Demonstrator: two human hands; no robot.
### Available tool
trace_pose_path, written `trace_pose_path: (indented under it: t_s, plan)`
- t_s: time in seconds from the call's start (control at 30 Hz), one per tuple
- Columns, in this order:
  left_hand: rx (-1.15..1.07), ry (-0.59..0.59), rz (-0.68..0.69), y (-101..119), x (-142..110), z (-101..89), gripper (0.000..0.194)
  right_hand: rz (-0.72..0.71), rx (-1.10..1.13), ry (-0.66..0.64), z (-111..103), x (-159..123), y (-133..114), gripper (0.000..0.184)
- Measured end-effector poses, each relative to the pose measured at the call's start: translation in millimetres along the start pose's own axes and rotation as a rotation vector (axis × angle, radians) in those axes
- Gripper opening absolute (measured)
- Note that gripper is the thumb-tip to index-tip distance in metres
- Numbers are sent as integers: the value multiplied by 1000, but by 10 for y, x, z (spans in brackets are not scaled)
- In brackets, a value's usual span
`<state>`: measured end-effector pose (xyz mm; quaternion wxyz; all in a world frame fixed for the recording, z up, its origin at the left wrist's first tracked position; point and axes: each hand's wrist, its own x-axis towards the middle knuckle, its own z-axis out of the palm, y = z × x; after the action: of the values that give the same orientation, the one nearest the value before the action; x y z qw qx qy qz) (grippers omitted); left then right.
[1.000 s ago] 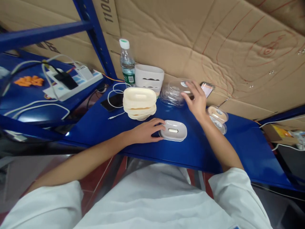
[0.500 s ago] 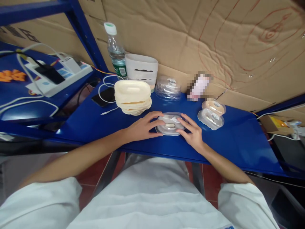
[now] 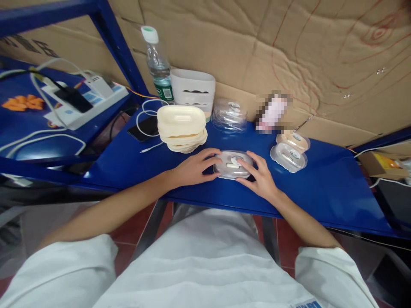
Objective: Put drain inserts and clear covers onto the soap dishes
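Note:
A shallow oval soap box (image 3: 228,173) with a clear lid and a pale grey body lies on the blue table in front of me. A white round label and a light bar show on it. My left hand (image 3: 201,167) holds its left end, thumb and fingers curved around the rim. From the right, my right hand (image 3: 260,176) grips the other end, with the index finger on the label and the thumb at the near edge. Behind my left hand is a stack of cream dishes (image 3: 182,122). Clear lids (image 3: 229,115) are piled beyond the box.
Two lidded boxes, one grey (image 3: 288,157) and one peach (image 3: 293,141), lie to the right. Grey-white dishes (image 3: 192,87) and a water bottle (image 3: 159,68) stand at the back. A phone (image 3: 144,128) with a white cable lies left. A power strip (image 3: 86,107) sits on the side shelf.
The view has shifted slightly. Both hands stay at the soap box; my right index finger now rests on the label, and the right fingers have moved a little over the lid.

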<state>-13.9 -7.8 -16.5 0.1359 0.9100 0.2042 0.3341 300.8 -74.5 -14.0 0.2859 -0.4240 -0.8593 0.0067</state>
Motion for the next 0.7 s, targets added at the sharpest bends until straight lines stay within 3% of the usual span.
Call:
trace_pose_path:
  t_s: [0.43, 0.7]
  plan:
    - [51, -41, -17, -12, 16, 35, 28, -34, -74, 36, 4, -38, 70, 73]
    - [166, -186, 61, -112, 353, -58, 42, 62, 10, 40, 40, -56, 160, 67]
